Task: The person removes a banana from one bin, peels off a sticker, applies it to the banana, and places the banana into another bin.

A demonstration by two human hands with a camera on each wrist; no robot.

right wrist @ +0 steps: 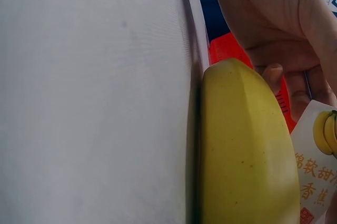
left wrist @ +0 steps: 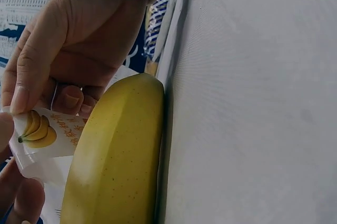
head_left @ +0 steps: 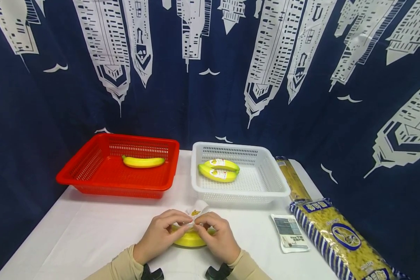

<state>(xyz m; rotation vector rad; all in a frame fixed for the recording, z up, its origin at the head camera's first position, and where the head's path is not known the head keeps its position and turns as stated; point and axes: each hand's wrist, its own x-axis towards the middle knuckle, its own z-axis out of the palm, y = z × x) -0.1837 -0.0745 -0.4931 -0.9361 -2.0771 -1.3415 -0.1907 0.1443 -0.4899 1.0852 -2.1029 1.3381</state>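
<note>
On the white table in front of me lies a yellow banana (head_left: 190, 240), right below both hands. A white label (head_left: 197, 208) printed with bananas and orange characters stands up behind the fruit. My left hand (head_left: 165, 232) pinches the label between thumb and fingers. From the other side my right hand (head_left: 219, 236) pinches it too, seen close up in the left wrist view with the label (left wrist: 50, 132) beside the banana (left wrist: 118, 150). In the right wrist view the label (right wrist: 313, 161) appears at the banana's side; whether it still sticks to the peel, I cannot tell.
A red basket (head_left: 117, 186) holding one banana (head_left: 143, 162) stands back left. Beside it, a white basket (head_left: 245, 194) contains labelled bananas (head_left: 218, 170). To the right lie a small white packet (head_left: 290, 233), a pasta bag (head_left: 343, 237) and a long yellowish pack (head_left: 294, 179).
</note>
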